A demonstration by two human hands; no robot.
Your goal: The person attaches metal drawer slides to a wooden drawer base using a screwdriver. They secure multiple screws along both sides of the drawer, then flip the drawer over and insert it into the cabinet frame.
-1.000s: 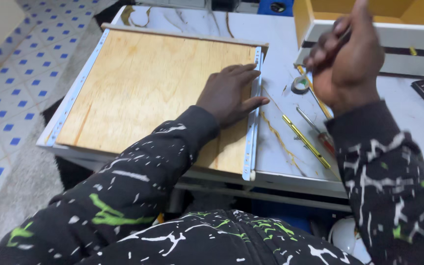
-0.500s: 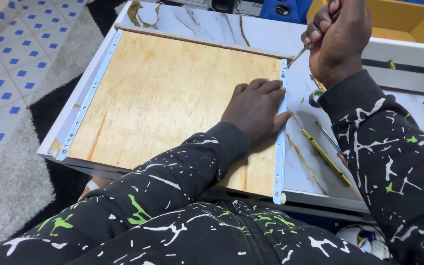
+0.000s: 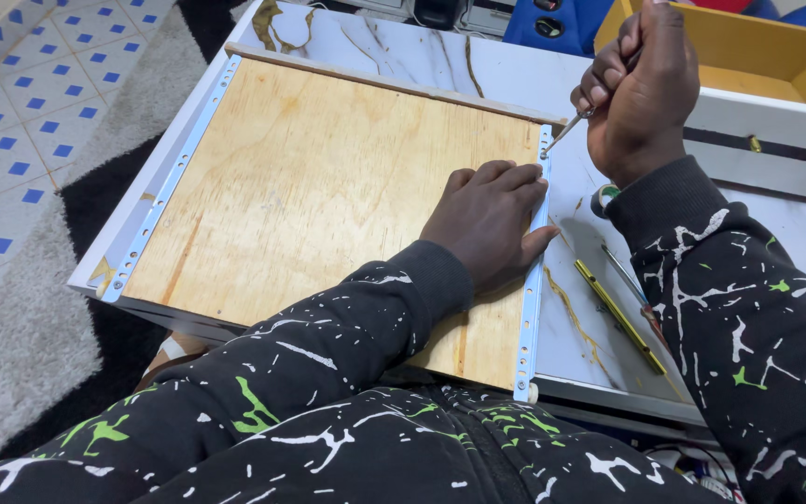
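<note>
A plywood panel (image 3: 328, 187) lies flat on a white marbled tabletop (image 3: 478, 70), with a pale blue perforated metal rail along its left edge (image 3: 174, 177) and another along its right edge (image 3: 532, 308). My left hand (image 3: 492, 219) presses flat on the panel, fingers touching the right rail. My right hand (image 3: 641, 89) grips a thin metal tool, a screwdriver or awl (image 3: 566, 126), whose tip rests at a hole near the top of the right rail.
A yellow-handled tool (image 3: 618, 317) and a thin metal rod lie on the tabletop right of the panel. A white drawer front with a yellow box (image 3: 748, 65) stands at the back right. Blue-patterned floor tiles (image 3: 11, 121) and a grey rug lie to the left.
My right hand has come down from above the drawer to the top of the right rail, tool tip now at the rail. My left hand stays pressed on the panel.
</note>
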